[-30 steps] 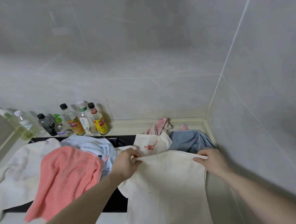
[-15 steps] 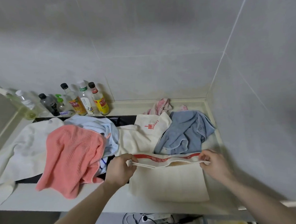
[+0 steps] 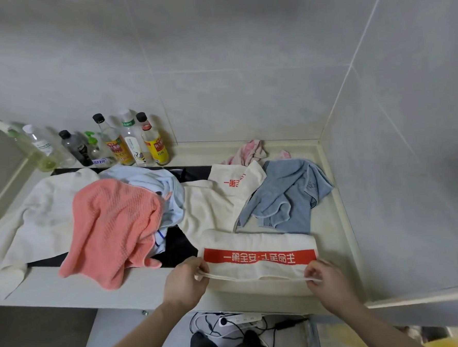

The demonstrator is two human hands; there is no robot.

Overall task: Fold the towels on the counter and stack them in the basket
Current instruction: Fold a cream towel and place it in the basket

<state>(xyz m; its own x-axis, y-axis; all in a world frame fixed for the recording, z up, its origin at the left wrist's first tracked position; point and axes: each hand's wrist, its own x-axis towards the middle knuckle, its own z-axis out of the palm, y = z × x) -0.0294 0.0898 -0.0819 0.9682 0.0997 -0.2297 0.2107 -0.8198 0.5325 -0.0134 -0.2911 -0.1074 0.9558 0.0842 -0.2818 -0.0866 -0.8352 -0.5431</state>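
Note:
A cream towel with a red printed band (image 3: 257, 268) lies folded over at the counter's front right. My left hand (image 3: 187, 281) pinches its near left corner and my right hand (image 3: 324, 278) pinches its near right corner. Behind it lie another cream towel with red print (image 3: 213, 203), a grey-blue towel (image 3: 288, 196), a coral waffle towel (image 3: 110, 223), a light blue towel (image 3: 159, 188), a large white towel (image 3: 35, 220) and a pink cloth (image 3: 245, 153). No basket is in view.
Several bottles (image 3: 129, 142) stand along the back wall at the left. A black hob (image 3: 177, 246) shows under the towels. The counter (image 3: 337, 250) meets a tiled wall on the right. Below the front edge lie a power strip and cables (image 3: 239, 320).
Both hands have drawn the towel's far edge toward me and down to the near edge, folding it so the red band faces up. The view has tilted down.

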